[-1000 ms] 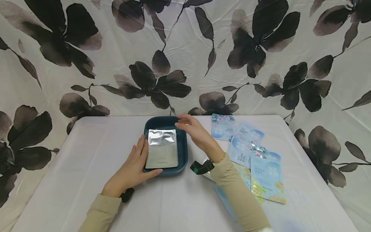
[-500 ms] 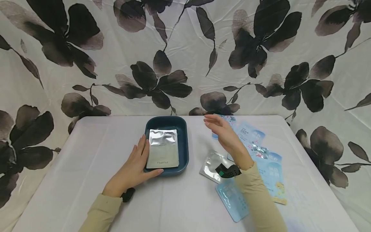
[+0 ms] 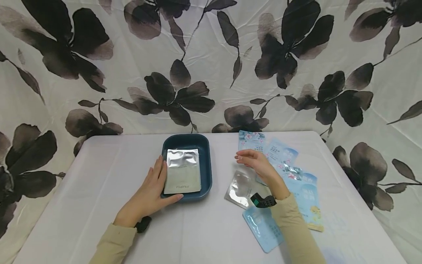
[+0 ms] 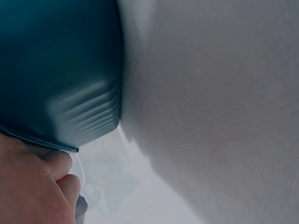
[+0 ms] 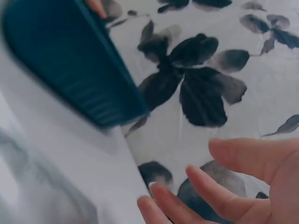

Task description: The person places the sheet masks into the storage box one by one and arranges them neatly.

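A dark blue tray (image 3: 206, 170) sits on the table with a silver foil sachet (image 3: 182, 171) lying inside it. My left hand (image 3: 145, 196) rests against the tray's left side, fingers extended and thumb along the front edge. In the left wrist view, curled-looking fingers (image 4: 60, 164) touch the tray's rim beside its ribbed wall (image 4: 88, 109). To the right of the tray, my right hand (image 3: 258, 167) hovers with loosely bent fingers and holds nothing. Below it lies another silver sachet (image 3: 238, 190), partly covered by the wrist strap. The right wrist view shows spread fingers (image 5: 238, 154) apart from the tray (image 5: 70, 60).
Several light blue printed sachets lie at the right, among them a floral one (image 3: 252, 138) at the back and a larger one (image 3: 304, 198). A blue sachet (image 3: 263, 229) lies nearest the front. White cloth covers the table (image 3: 99, 176); a floral curtain (image 3: 211, 66) hangs behind.
My right hand has moved from above the tray's right rim out to the right, then lowered toward the loose silver sachet. The left hand and tray have stayed in place.
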Tool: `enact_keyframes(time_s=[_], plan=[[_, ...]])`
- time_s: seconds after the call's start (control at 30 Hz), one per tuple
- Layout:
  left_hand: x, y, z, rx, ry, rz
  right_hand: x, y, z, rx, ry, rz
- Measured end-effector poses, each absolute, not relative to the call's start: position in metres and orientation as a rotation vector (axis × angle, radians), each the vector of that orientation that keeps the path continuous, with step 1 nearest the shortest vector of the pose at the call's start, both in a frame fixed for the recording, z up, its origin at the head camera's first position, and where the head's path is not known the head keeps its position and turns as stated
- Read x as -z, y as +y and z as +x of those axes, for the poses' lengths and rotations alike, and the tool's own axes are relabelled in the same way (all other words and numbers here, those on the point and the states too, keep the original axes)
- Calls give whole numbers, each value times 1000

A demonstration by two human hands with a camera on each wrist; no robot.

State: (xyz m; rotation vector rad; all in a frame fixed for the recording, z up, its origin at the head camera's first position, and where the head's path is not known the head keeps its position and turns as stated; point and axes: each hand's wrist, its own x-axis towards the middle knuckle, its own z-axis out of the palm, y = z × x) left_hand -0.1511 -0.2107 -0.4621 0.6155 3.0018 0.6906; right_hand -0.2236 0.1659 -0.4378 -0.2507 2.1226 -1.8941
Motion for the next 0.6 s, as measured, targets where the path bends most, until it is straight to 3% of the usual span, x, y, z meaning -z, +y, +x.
enact_keyframes(time_s=[0.6], plan=[[462, -209, -150, -716, 3003, 609, 466, 177, -227, 1301, 2457, -567]])
